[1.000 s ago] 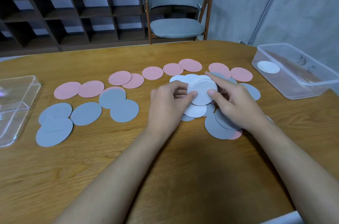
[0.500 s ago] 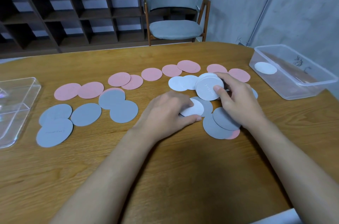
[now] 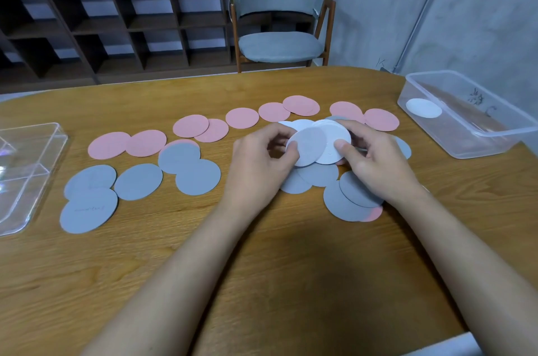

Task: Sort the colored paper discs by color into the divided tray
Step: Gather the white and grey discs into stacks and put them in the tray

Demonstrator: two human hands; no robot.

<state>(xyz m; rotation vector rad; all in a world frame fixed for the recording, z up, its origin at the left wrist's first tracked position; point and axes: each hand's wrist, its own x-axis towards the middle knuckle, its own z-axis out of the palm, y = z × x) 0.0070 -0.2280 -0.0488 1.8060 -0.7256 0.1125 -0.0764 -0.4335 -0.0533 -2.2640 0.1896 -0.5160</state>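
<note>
1. The tabletop carries everything we see.
2. The divided tray sits at its left edge. A clear tub at its right edge holds a lone disc.
3. Pink discs line the far side, and grey discs lie nearer us.
4. Mid-tabletop, our left grip pinches a single white disc. Our right grip pinches a white stack, and the two overlap.

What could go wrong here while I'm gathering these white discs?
The white discs fanned between your left hand and right hand might slip from the grip onto the grey discs below. The pink disc mostly hidden under grey ones by your right wrist could get scooped up with them.
</note>
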